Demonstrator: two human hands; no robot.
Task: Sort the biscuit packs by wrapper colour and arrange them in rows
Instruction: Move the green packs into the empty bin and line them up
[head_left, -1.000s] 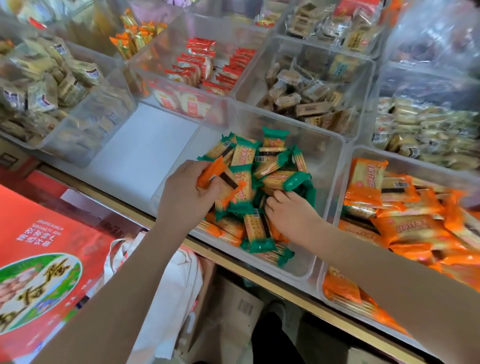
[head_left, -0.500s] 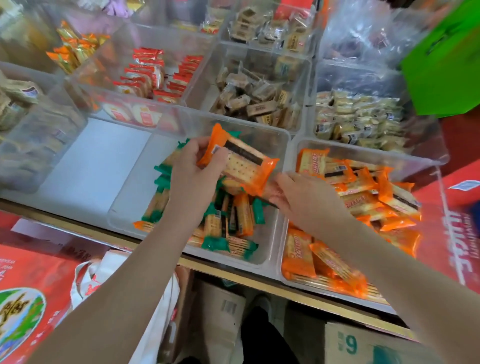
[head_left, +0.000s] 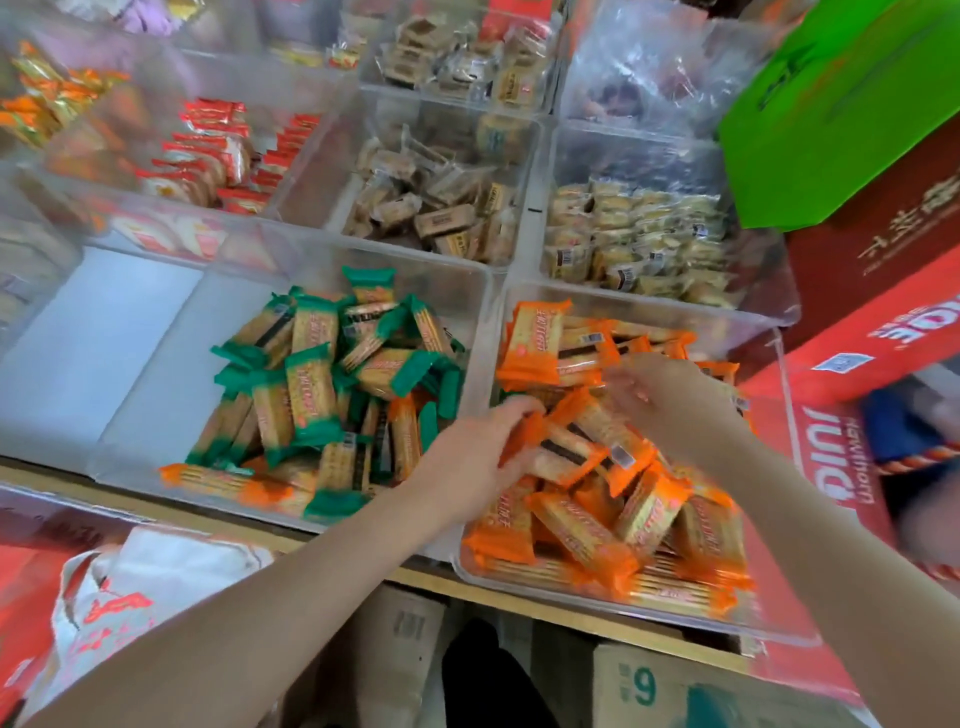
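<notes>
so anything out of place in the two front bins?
Yes. Orange packs lie along the front edge of the green-pack bin, mixed in with the green packs. Both bins hold loose heaps, not rows. The left hand holds an orange pack over the orange bin.

Clear, glossy plastic bins (head_left: 488, 291) with smooth walls hold biscuit packs. The orange packs (head_left: 582, 535) and green packs (head_left: 311, 384) wear shiny plastic film, crinkled at the sealed ends. The shelf (head_left: 519, 597) edge looks like pale wood. Below, matt brown cardboard boxes (head_left: 639, 686) and a white cloth bag (head_left: 130, 587).
</notes>
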